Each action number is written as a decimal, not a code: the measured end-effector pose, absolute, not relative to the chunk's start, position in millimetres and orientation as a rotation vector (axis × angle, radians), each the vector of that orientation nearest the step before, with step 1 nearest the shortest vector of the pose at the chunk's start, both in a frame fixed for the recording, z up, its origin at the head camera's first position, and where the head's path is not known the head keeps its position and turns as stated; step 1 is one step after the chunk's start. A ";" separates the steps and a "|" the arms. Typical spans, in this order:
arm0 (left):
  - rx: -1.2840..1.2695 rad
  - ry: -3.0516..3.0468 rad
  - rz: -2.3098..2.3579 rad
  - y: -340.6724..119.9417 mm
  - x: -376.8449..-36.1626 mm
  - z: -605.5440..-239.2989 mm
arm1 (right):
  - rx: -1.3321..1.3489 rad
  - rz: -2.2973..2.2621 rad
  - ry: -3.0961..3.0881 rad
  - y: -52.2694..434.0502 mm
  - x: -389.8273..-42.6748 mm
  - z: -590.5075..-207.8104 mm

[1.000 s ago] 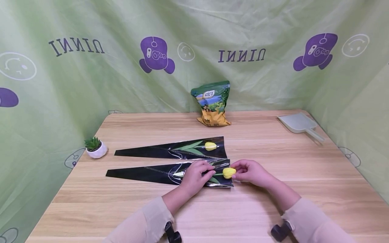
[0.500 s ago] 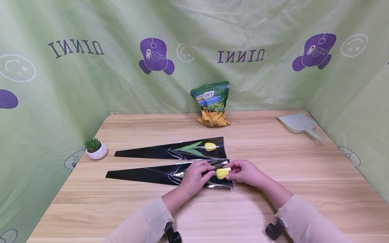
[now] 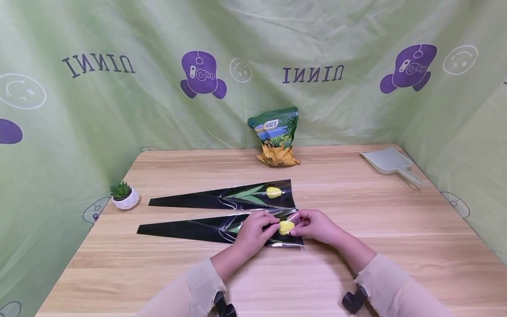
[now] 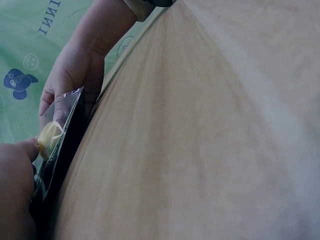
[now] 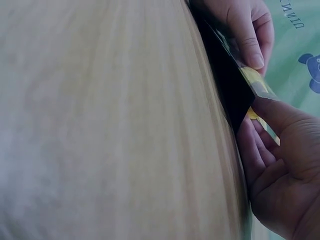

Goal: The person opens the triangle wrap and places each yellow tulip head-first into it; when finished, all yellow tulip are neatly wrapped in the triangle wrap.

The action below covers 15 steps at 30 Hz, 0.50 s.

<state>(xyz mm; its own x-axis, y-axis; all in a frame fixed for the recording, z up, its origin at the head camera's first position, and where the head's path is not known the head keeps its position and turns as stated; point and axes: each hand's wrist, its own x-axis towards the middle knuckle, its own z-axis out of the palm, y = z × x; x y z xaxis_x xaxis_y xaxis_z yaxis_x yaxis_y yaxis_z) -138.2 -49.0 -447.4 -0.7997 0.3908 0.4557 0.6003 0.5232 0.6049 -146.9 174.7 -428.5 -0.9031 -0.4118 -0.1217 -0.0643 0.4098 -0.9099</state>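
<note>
Two black cone-shaped flower sleeves lie side by side on the wooden table (image 3: pixel 356 246). The far sleeve (image 3: pixel 206 199) holds a yellow tulip (image 3: pixel 274 192). The near sleeve (image 3: pixel 186 229) has a second yellow tulip head (image 3: pixel 286 227) just inside its wide mouth. My left hand (image 3: pixel 273 223) grips this sleeve over the stem, fingers curled. My right hand (image 3: pixel 298 223) pinches the clear film at the mouth beside the flower head. In the left wrist view the tulip head (image 4: pixel 48 137) shows under the film by the right hand (image 4: pixel 62 107). In the right wrist view the near sleeve (image 5: pixel 227 85) is seen edge-on between both hands.
A green and yellow bag (image 3: pixel 276 136) stands at the back of the table. A grey dustpan (image 3: pixel 390 162) lies at the back right. A small potted succulent (image 3: pixel 124 196) sits at the left edge. Green printed cloth (image 3: pixel 119 110) walls the table.
The near tulip head has slid left, from just outside the sleeve's mouth to inside it. My right hand followed it left; the left hand stayed on the sleeve.
</note>
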 end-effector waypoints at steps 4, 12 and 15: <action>-0.837 -2.506 -1.144 -49.7 -138.0 -446.7 | -0.429 -1.488 2.321 177.2 -146.9 -426.0; -0.855 -2.527 -1.102 -50.0 -137.4 -446.7 | -0.380 -1.550 2.288 196.0 -151.2 -417.5; -0.881 -2.543 -1.051 -50.3 -137.3 -446.0 | -0.330 -1.547 2.324 202.6 -155.0 -414.4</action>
